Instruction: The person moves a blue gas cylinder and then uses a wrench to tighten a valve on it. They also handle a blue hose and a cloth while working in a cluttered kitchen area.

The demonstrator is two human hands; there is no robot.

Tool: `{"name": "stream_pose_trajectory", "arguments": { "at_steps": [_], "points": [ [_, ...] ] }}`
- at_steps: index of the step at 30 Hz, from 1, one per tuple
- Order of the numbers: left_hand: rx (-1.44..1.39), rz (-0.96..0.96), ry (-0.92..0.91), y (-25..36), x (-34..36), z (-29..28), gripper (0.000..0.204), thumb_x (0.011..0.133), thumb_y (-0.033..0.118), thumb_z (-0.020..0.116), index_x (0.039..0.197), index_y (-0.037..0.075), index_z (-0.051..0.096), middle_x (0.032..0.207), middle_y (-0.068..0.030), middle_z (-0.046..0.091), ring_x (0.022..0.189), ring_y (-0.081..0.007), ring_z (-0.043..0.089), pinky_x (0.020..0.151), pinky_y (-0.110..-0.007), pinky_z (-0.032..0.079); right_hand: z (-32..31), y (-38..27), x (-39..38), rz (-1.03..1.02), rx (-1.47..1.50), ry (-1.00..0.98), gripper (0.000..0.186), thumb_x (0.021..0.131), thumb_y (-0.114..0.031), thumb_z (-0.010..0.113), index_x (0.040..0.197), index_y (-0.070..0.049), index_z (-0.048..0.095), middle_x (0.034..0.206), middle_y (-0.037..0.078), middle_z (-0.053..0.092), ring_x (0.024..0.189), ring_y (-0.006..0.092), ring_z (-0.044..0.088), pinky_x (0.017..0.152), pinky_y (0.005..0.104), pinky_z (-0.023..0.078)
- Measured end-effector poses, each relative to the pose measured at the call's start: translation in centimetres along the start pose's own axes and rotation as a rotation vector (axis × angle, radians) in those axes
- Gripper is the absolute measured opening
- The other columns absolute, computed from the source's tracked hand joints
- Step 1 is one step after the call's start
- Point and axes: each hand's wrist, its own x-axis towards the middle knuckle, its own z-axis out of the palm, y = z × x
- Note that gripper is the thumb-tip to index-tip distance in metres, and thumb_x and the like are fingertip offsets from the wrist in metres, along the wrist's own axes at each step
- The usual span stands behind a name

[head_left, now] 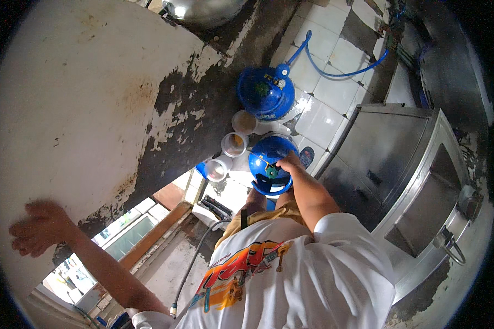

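Observation:
My left hand [37, 227] is out at the far left against the stained, peeling white wall [88, 98], slightly blurred, with its fingers spread. My right hand [285, 162] grips the top of a blue gas cylinder [266, 149] beside its green valve [271, 170]. The cylinder stands close in front of my body, between my legs. Farther forward is a second blue cylinder [259, 93] with a small gauge [281, 83] and a blue hose [342, 73]. Three plastic containers [235, 145] stand in a row left of the cylinders.
A stainless steel cabinet [368, 152] is on my right. White tiles [324, 120] lie under the cylinders. A metal pot [197, 11] sits at the top. At lower left are an opening with a wooden frame [156, 230], black items [217, 205] and a grey hose [189, 268].

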Motion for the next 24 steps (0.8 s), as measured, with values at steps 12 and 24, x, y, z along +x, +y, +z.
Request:
{"name": "stream_pose_trajectory", "arguments": {
  "at_steps": [12, 24],
  "points": [
    [0.016, 0.027, 0.014, -0.5, 0.1, 0.5, 0.080, 0.089, 0.058, 0.032, 0.131, -0.011, 0.034, 0.127, -0.0429, 0.031, 0.120, -0.0602, 0.030, 0.088, -0.071, 0.026, 1.3, 0.9, 2.9, -0.071, -0.042, -0.070, 0.060, 0.074, -0.037, 0.072, 0.118, 0.001, 0.056, 0.117, 0.024, 0.059, 0.112, 0.0373, 0.056, 0.097, 0.0406, 0.045],
    [0.188, 0.108, 0.046, -1.7, 1.1, 1.5, 0.077, 0.086, 0.059, 0.031, 0.113, -0.012, 0.044, 0.102, -0.0333, 0.044, 0.091, -0.0476, 0.046, 0.068, -0.060, 0.036, -7.8, 0.3, 3.3, -0.026, -0.030, 0.121, 0.037, 0.075, -0.013, 0.058, 0.111, -0.005, 0.062, 0.113, 0.023, 0.061, 0.108, 0.0379, 0.058, 0.090, 0.0426, 0.049]
  ]
}}
